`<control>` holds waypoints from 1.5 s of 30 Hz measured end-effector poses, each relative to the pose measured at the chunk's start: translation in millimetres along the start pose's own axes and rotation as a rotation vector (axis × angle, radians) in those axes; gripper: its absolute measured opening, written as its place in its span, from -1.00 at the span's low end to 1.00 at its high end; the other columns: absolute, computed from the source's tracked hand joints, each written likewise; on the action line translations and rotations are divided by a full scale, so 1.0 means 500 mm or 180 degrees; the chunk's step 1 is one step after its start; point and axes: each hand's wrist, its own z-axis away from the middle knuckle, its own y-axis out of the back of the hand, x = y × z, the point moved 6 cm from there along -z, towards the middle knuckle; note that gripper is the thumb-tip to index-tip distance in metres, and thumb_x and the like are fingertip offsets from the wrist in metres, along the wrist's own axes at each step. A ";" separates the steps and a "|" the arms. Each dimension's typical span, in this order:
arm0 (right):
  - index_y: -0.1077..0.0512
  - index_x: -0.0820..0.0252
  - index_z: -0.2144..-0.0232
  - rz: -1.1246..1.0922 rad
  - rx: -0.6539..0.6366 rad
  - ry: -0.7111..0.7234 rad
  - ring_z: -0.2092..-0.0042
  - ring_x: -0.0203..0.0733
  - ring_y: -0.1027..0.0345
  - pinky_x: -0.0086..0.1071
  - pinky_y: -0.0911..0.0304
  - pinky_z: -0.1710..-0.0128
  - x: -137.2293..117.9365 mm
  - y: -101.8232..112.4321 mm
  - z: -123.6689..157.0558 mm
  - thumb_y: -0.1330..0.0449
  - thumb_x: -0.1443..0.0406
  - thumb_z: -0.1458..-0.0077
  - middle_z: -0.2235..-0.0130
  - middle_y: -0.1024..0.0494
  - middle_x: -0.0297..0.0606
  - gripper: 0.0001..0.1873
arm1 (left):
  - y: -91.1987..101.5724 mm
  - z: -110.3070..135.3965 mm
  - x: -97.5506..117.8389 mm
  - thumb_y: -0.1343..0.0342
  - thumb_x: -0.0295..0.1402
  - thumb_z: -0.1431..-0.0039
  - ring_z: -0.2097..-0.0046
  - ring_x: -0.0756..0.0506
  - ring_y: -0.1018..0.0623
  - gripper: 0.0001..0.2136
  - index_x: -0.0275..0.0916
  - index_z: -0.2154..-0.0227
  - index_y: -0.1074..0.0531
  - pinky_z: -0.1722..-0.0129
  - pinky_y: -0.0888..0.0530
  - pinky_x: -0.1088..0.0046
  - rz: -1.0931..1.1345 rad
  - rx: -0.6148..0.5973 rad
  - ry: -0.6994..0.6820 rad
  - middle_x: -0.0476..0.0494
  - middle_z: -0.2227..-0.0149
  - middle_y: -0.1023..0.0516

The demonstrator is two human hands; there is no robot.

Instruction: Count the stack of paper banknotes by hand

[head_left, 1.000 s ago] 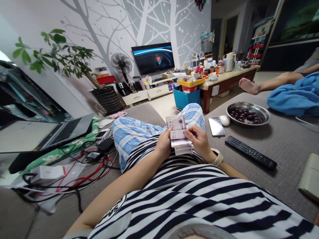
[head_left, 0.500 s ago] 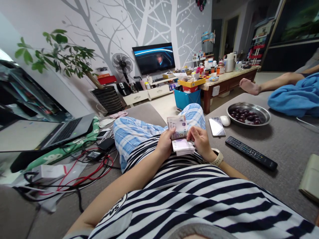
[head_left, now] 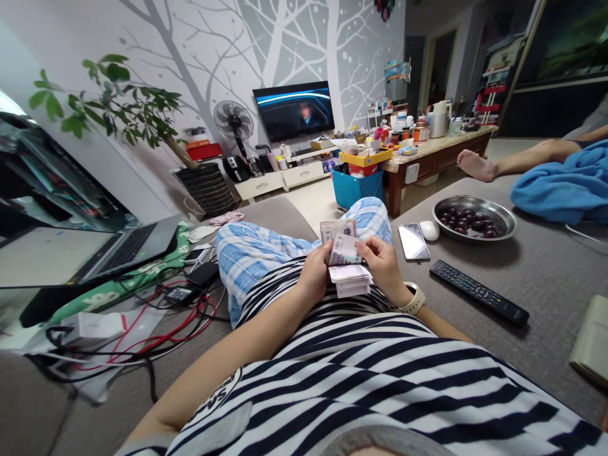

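Observation:
A stack of banknotes (head_left: 353,283), printed in purple and marked with a 5, is bent over in front of my belly. My left hand (head_left: 314,273) is closed around its left side, thumb on top. Between the thumb and fingers of my right hand (head_left: 381,265) is the edge of one banknote (head_left: 345,248), tilted away from the upright part of the stack. Below, the folded-down ends of the notes fan out in loose layers. A pale watch is on my right wrist.
On the grey sofa to the right lie a phone (head_left: 413,242), a white mouse (head_left: 429,230), a remote control (head_left: 479,292) and a metal bowl (head_left: 506,235) of dark fruit. Tangled cables (head_left: 190,326) and a laptop (head_left: 128,253) are on the left. Another person's leg (head_left: 527,157) stretches in.
My right hand has pulled one banknote down and toward itself, so it now slants across the stack. The folded-down ends have spread a little. My left hand keeps its place.

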 end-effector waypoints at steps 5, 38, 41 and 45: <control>-0.37 0.14 0.50 -0.0109 -0.0067 0.0143 0.46 -0.28 -0.12 -0.36 -0.06 0.43 -0.014 0.000 0.007 -0.23 0.04 -0.25 0.53 -0.29 -0.43 -0.61 | 0.006 -0.013 -0.003 -0.33 -0.24 -0.08 0.14 -0.24 -0.69 -0.76 -0.33 0.30 -0.62 0.01 -0.56 0.24 -0.0005 -0.0079 -0.0070 -0.21 0.31 -0.72; -0.45 0.15 0.45 -0.0233 -0.0139 0.0117 0.45 -0.27 -0.17 -0.36 -0.09 0.43 -0.016 -0.004 0.011 -0.27 0.03 -0.22 0.51 -0.38 -0.40 -0.65 | 0.012 -0.009 -0.004 -0.38 -0.18 0.04 0.27 -0.20 -0.63 -0.74 -0.29 0.38 -0.60 0.14 -0.54 0.27 -0.0216 -0.0206 -0.0181 -0.17 0.39 -0.68; -0.46 0.15 0.45 -0.0217 -0.0130 0.0105 0.45 -0.27 -0.17 -0.36 -0.10 0.43 -0.016 -0.004 0.011 -0.27 0.01 -0.22 0.51 -0.38 -0.39 -0.64 | 0.013 -0.008 -0.003 -0.38 -0.19 0.04 0.22 -0.23 -0.64 -0.73 -0.28 0.35 -0.60 0.12 -0.54 0.26 -0.0251 -0.0218 -0.0230 -0.17 0.37 -0.69; -0.46 0.15 0.44 -0.0213 -0.0136 0.0107 0.46 -0.27 -0.16 -0.36 -0.10 0.43 -0.018 -0.005 0.011 -0.27 0.00 -0.21 0.51 -0.37 -0.39 -0.63 | 0.013 -0.007 -0.002 -0.38 -0.18 0.05 0.17 -0.26 -0.64 -0.71 -0.28 0.34 -0.60 0.10 -0.53 0.24 -0.0253 -0.0203 -0.0238 -0.18 0.36 -0.69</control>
